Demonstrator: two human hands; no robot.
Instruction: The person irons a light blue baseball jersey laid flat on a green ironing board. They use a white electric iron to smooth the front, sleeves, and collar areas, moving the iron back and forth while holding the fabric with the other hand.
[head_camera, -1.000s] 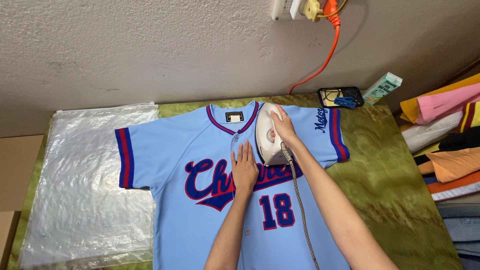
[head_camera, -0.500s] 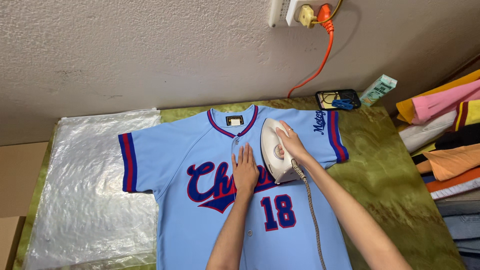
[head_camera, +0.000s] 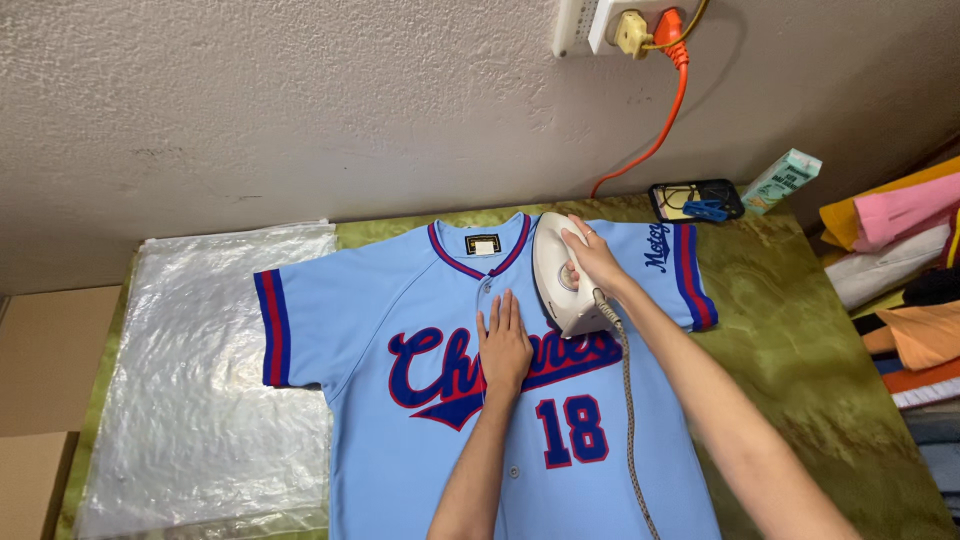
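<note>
A light blue baseball jersey with red-and-navy trim lies face up and spread flat on the tabletop, which is covered in a mottled olive-green cloth. The collar points toward the wall and both short sleeves are laid out to the sides. The fabric looks thin, soft and limp, the kind that slides and bunches easily under a push, so it is best pinned flat with an open palm rather than pinched.

That is how the left hand rests. Its fingers are stretched out straight and close together, pressed flat on the chest beside the button placket, gripping nothing.

The right hand is wrapped over the handle of a white electric iron, fingers curled closed around it. The iron sits on the jersey's upper chest just beside the collar, close alongside the left hand. It looks rigid and fairly heavy for its size, with a hot soleplate, so the handle on top is the only sensible place to hold. How fully the soleplate meets the cloth cannot be made out from this angle. Its braided cord trails back along the forearm.

A stack of clear plastic bags lies beside the jersey's sleeve, and folded coloured fabrics pile up at the opposite edge.
</note>
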